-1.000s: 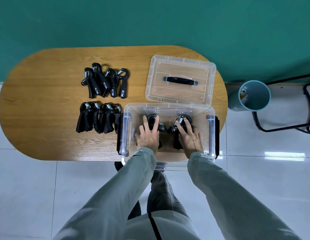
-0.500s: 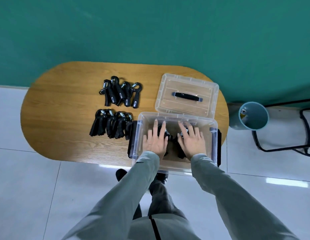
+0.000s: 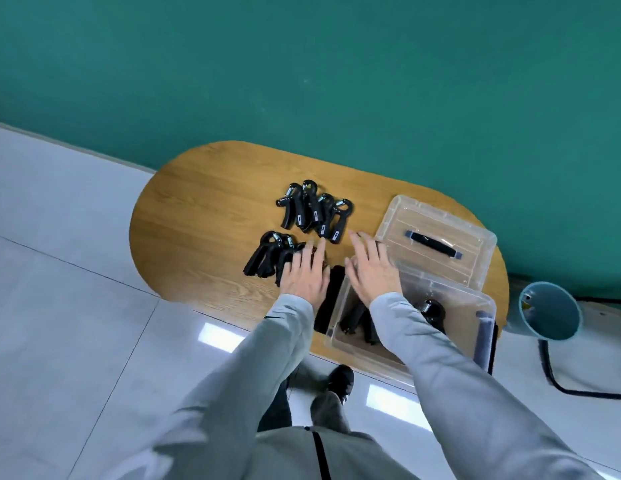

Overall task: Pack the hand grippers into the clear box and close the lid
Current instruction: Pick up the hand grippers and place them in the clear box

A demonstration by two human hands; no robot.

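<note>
The clear box [image 3: 473, 303] stands open at the table's near right edge, with two black hand grippers [image 3: 357, 320] lying inside. Its lid [image 3: 437, 220], with a dark handle, lies flat behind the box. Two groups of black hand grippers lie left of the box: a far group [image 3: 314, 211] and a near group [image 3: 267, 254]. My left hand [image 3: 307, 275] is spread, fingers straight, over the right end of the near group. My right hand [image 3: 371, 268] is open, fingers straight, above the box's left rim, holding nothing.
The oval wooden table [image 3: 198, 230] stands against a green wall. A grey-blue bin [image 3: 548, 311] and a black metal frame [image 3: 579, 393] stand on the tiled floor to the right. My legs and a shoe [image 3: 340, 379] are below the table's edge.
Both hands have come out of the box and moved left, toward the grippers on the table. The two grippers stay in the box. The view has swung and tilted.
</note>
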